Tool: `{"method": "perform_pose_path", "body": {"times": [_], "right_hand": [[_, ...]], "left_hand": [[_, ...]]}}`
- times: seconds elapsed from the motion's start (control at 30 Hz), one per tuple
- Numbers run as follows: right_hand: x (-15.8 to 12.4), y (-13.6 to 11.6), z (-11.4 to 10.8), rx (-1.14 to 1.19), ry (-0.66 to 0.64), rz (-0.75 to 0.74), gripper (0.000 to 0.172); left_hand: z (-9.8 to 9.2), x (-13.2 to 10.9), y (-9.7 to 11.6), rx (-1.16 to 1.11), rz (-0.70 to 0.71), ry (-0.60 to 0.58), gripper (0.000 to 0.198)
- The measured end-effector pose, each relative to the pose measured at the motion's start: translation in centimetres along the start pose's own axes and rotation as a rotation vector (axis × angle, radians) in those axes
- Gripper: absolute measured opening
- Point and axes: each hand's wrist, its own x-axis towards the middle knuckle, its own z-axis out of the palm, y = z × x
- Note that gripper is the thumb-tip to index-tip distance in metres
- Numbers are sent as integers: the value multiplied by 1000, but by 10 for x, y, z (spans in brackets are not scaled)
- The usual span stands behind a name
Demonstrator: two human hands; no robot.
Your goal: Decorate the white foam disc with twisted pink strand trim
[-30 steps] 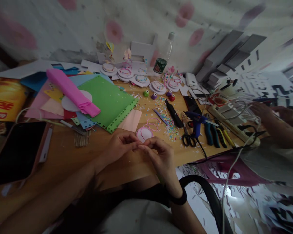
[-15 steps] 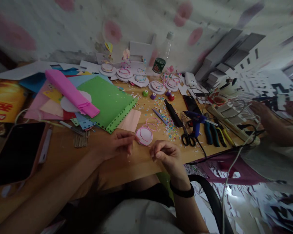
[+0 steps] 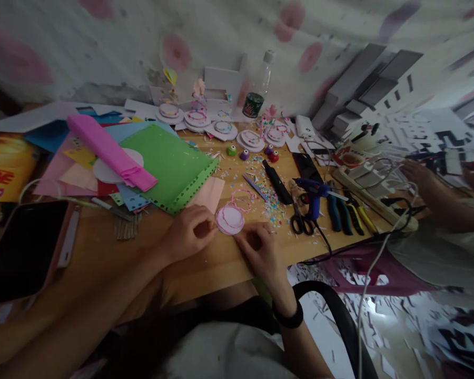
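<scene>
A small white paper disc [image 3: 229,219] lies near the table's front edge, with pink cord around its rim. Loose loops of the pink cord [image 3: 243,197] trail behind it. At its left edge, my left hand [image 3: 190,231] is closed, thumb and finger pinching the rim. My right hand [image 3: 263,252] is curled at the lower right, its thumb and fingertips closed on the disc's edge. Whether cord is also between the fingertips is too small to tell. A pale pink paper sheet [image 3: 208,196] is just behind my left hand.
Scissors [image 3: 302,221], a blue glue gun [image 3: 314,195], pliers [image 3: 339,213] and scattered confetti [image 3: 275,202] are to the right. Green paper [image 3: 168,163] and a phone [image 3: 23,247] are at left. Decorated discs [image 3: 250,139] and a bottle [image 3: 256,89] stand behind. Another person's hand [image 3: 418,173] is far right.
Both hands have moved in to the disc's edges, their fingers now closed at its left and lower right. The view has shifted slightly.
</scene>
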Motion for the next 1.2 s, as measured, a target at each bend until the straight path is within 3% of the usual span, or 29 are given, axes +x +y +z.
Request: {"method": "perform_pose_path", "body": {"times": [0.07,0.27,0.37,1.07,1.2], "right_hand": [[0,4,2,-104,-35,-42,9],[3,4,0,-147,-140,-75,10],[3,3,0,-136,-145,-82,8],[8,2,9,-251,-59,-52,19],[8,2,8,-263,-63,-62,23]], "left_hand": [[3,0,-1,105,86,-11,5],[7,-2,-11,477,354,-30,11],[7,-4,-13,571,411,-11,9],[10,-7,-8,649,386,20,13],[10,-7,-10,593,297,59,11]]}}
